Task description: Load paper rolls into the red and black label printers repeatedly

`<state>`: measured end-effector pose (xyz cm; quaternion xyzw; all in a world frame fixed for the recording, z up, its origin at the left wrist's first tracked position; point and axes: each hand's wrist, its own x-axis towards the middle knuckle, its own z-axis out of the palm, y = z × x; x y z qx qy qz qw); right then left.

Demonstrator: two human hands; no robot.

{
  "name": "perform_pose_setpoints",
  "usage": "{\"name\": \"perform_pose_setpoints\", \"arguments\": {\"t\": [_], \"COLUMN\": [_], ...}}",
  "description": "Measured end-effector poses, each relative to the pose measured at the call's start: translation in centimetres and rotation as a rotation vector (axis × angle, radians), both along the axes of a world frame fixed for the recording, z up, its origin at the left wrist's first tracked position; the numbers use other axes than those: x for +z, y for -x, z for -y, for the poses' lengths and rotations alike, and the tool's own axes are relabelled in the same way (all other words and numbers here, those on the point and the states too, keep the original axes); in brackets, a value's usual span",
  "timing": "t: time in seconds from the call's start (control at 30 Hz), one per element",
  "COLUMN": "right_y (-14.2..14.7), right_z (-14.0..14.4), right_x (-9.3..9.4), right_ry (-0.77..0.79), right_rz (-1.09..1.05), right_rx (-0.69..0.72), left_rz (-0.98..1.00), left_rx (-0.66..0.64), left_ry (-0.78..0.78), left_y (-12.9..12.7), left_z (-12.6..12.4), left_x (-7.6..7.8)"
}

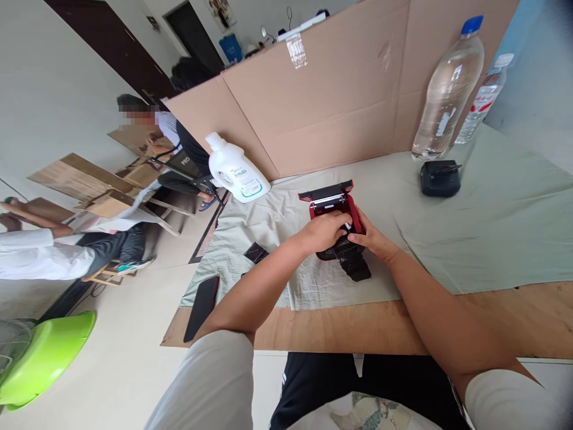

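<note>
The left hand and right hand cover the front half of the red device; what the fingers grip there cannot be made out. The bottle label is too small to read. The green basin is cut off by the left edge. A seated person's face is blurred.

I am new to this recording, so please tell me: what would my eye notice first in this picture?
First, the left hand and right hand meet on a red and black device with its lid raised, at the middle of the pale cloth. Behind it stands a cardboard wall, with a big clear bottle at the right and a white jug at the left.
</note>
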<state>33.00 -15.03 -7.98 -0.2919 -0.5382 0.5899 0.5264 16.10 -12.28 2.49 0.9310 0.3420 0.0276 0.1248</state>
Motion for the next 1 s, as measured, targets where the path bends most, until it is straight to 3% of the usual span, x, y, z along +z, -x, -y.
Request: {"name": "perform_pose_setpoints", "arguments": {"t": [0.17, 0.3, 0.4, 0.5, 0.57, 0.77, 0.9, 1.0], "right_y": [-0.1, -0.2, -0.2, -0.1, -0.1, 0.0, 0.1, 0.1], "right_z": [-0.1, 0.0, 0.0, -0.1, 0.0, 0.1, 0.2, 0.3], "right_x": [-0.4, -0.3, -0.4, -0.4, -0.2, 0.4, 0.5, 0.5], "right_ry": [0.013, 0.016, 0.013, -0.005, -0.006, -0.012, -0.017, -0.040], "right_rz": [0.014, 0.021, 0.030, 0.035, 0.027, 0.038, 0.030, 0.017], "right_rx": [-0.010, -0.011, -0.011, -0.013, -0.005, 0.029, 0.029, 0.018], "left_rz": [-0.098, -0.211, -0.193, -0.129, -0.071, 0.010, 0.013, 0.140], "left_rx": [0.072, 0.110, 0.106, 0.142, 0.099, -0.213, -0.193, -0.140], "left_ry": [0.055, -0.058, -0.147, -0.122, -0.092, 0.083, 0.016, -0.048], "left_y": [-0.2, -0.6, -0.8, -0.3, 0.6, 3.1, 2.8, 3.0], "left_z": [0.2, 0.4, -0.1, -0.8, -1.2, -2.3, -2.4, -1.7], "left_x": [0.6, 1.1, 0.6, -0.3, -0.5, 1.0, 0.9, 0.1]}}
